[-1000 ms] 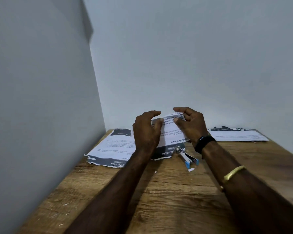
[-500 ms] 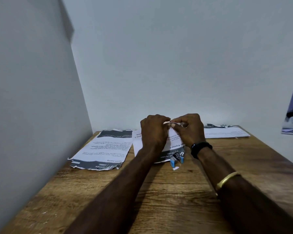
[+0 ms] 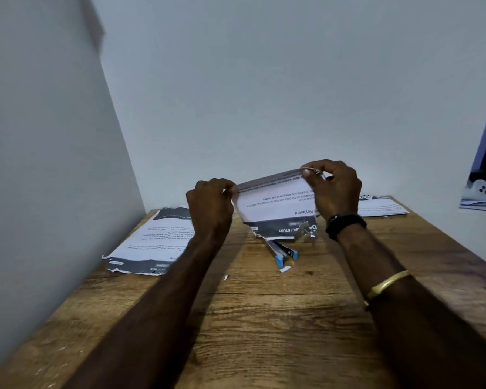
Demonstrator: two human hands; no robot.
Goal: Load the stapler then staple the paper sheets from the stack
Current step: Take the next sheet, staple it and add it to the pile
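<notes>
A person's left hand [image 3: 211, 206] and right hand [image 3: 334, 189] each pinch an upper corner of the printed sheets [image 3: 275, 203], holding them raised and tilted above the counter [image 3: 264, 318]. Directly below the sheets, between the wrists and nearer the right hand, lies the stapler [image 3: 282, 251]. Its long axis runs from under the paper toward the person, blue end nearest. The paper stack [image 3: 155, 242] sits left of the left hand, and another pile [image 3: 382, 206] lies beyond the right. No container is in sight.
</notes>
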